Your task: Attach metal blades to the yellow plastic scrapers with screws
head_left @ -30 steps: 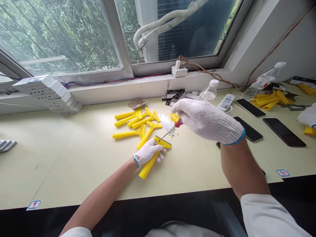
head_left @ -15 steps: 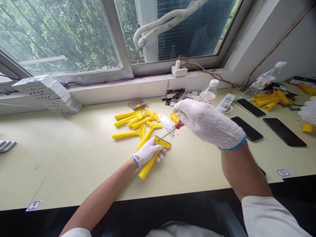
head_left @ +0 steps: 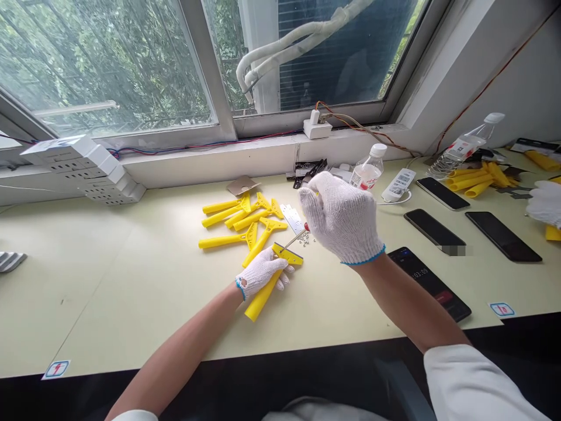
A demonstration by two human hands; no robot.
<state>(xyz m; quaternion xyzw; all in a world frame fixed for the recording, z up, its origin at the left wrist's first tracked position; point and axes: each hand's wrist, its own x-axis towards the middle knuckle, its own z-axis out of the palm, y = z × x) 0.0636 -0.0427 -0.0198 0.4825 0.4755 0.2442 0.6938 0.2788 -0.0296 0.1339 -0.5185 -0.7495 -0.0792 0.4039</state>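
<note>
a pale yellow-green tabletop (head_left: 149,298) carries a loose group of yellow scraper handles (head_left: 248,221) near its middle, with small screws (head_left: 304,240) and thin whitish plates (head_left: 290,218) just beside them and brown card (head_left: 241,185) behind. to the right are an upright plastic bottle (head_left: 367,175), a white power strip (head_left: 398,185) and four dark phones (head_left: 504,236), one with its screen lit. grey ridged parts (head_left: 11,261) lie at the left edge.
</note>
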